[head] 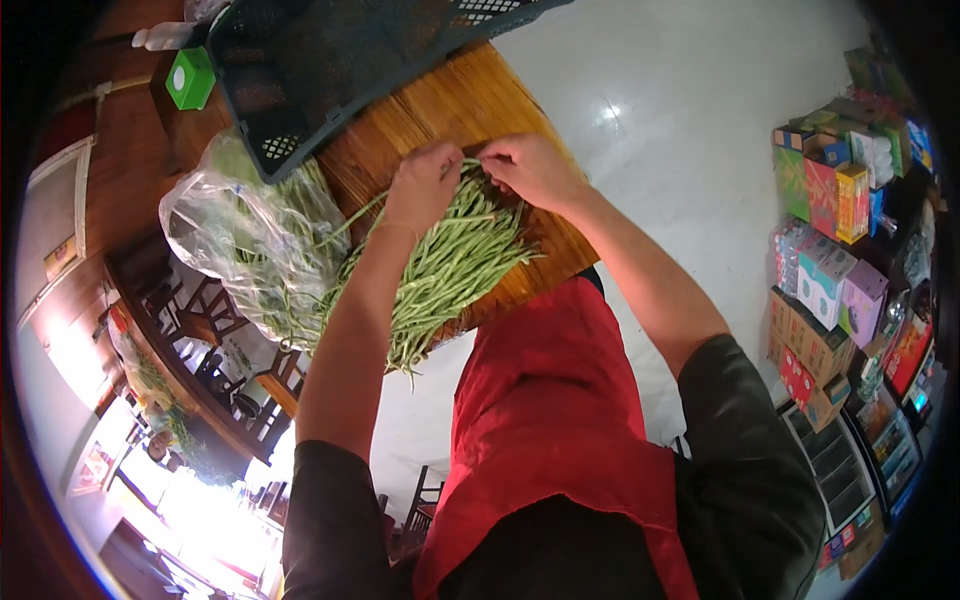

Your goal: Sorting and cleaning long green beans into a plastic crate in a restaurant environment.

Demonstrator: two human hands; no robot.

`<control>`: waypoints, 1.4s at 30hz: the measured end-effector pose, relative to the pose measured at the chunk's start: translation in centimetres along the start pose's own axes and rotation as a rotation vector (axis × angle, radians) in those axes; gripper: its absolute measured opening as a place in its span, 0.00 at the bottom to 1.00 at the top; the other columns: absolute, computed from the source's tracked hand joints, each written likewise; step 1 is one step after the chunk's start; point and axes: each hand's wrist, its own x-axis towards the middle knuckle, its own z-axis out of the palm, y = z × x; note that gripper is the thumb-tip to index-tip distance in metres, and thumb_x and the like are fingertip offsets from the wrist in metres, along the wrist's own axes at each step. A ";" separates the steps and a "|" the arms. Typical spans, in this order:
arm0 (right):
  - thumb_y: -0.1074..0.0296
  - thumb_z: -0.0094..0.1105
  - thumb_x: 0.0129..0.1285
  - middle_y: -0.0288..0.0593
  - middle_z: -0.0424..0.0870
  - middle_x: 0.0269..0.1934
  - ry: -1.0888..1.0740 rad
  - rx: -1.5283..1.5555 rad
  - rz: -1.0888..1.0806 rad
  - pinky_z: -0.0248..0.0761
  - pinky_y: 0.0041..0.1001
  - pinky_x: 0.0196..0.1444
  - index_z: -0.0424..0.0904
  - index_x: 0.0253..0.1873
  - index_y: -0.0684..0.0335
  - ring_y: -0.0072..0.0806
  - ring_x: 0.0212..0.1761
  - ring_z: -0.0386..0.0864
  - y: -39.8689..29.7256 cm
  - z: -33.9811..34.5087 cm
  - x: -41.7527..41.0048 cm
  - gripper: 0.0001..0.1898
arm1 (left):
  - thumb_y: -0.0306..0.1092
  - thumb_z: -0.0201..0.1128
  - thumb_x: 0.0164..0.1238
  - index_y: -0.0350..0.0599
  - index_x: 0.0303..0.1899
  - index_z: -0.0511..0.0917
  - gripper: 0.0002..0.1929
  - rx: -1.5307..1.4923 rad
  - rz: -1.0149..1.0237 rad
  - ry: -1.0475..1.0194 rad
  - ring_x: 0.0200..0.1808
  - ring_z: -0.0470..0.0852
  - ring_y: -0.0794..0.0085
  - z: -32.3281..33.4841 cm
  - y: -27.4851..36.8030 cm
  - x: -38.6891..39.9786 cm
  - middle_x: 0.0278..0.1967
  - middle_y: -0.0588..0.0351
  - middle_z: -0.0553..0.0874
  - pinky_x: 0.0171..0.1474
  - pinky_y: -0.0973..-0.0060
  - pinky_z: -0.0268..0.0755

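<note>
A green yardlong bean (471, 162) stretches between my two hands above the wooden table. My left hand (426, 180) grips it, and its long end seems to trail down to the left. The fingertips of my right hand (529, 169) pinch the bean's other end. Below my hands lies a thick pile of yardlong beans (450, 262), some hanging over the table's near edge. Left of the pile, a clear plastic bag (255, 225) holds more long beans, partly spilling out at its bottom. My left forearm hides part of the pile.
A dark green plastic crate (322, 67) sits on the wooden table (480, 82) beyond the bag. Near its left side are a green box (190, 79) and a plastic bottle (163, 36). Stacked cartons (814, 330) line the far right. Wooden chairs (210, 311) stand at lower left.
</note>
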 end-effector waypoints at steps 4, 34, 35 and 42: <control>0.65 0.63 0.70 0.54 0.89 0.40 0.071 -0.393 -0.349 0.78 0.40 0.47 0.88 0.46 0.68 0.48 0.42 0.87 -0.9 -0.4 2.1 0.11 | 0.34 0.64 0.73 0.38 0.49 0.83 0.11 0.011 -0.128 -0.230 0.43 0.88 0.45 -1.9 1.5 2.0 0.42 0.40 0.89 0.49 0.59 0.79; 0.68 0.65 0.64 0.56 0.90 0.46 -0.301 -0.502 -0.131 0.78 0.43 0.54 0.89 0.49 0.63 0.52 0.51 0.87 -1.9 2.8 6.6 0.12 | 0.35 0.60 0.79 0.38 0.56 0.83 0.14 -0.397 -0.561 0.164 0.49 0.88 0.49 -2.2 0.2 -2.0 0.49 0.40 0.89 0.55 0.61 0.78; 0.70 0.66 0.63 0.57 0.90 0.46 -0.279 -0.420 -0.118 0.78 0.44 0.52 0.89 0.48 0.64 0.53 0.50 0.87 -2.4 2.8 6.6 0.11 | 0.35 0.60 0.79 0.38 0.56 0.83 0.14 -0.396 -0.566 0.173 0.49 0.88 0.49 -2.1 -0.4 -2.3 0.49 0.40 0.89 0.55 0.61 0.78; 0.71 0.67 0.62 0.53 0.90 0.40 -0.189 -0.307 -0.250 0.78 0.40 0.46 0.86 0.48 0.69 0.45 0.42 0.87 -3.5 1.8 6.9 0.12 | 0.38 0.59 0.77 0.37 0.58 0.83 0.17 -0.175 -0.399 -0.066 0.55 0.86 0.40 -2.4 -1.1 -1.8 0.51 0.36 0.88 0.60 0.57 0.76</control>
